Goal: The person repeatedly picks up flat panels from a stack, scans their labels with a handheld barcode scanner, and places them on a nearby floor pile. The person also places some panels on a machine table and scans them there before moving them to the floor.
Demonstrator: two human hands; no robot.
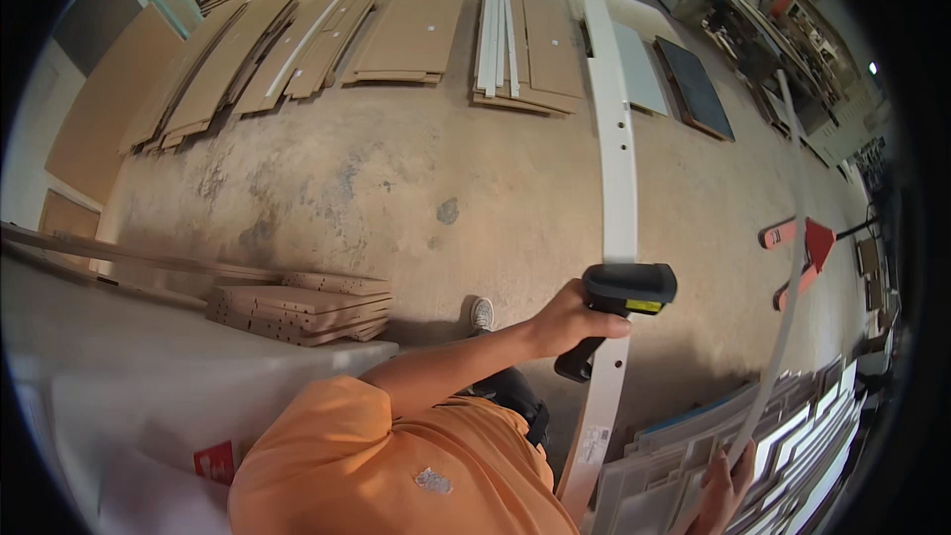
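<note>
My left hand is wrapped round the grip of a black barcode scanner with a yellow label on its side. The scanner is in front of a long white board with several dark holes along it. A small printed label is stuck near the board's lower end, close to my body. At the lower right, my right hand is closed on a long, thin pale strip that runs up and away. My hand partly hides the strip's near end.
Stacks of white panels stand below right, by my right hand. Drilled brown boards are piled at left. Across the floor lie stacks of brown panels and a dark panel. A red pallet jack stands at right.
</note>
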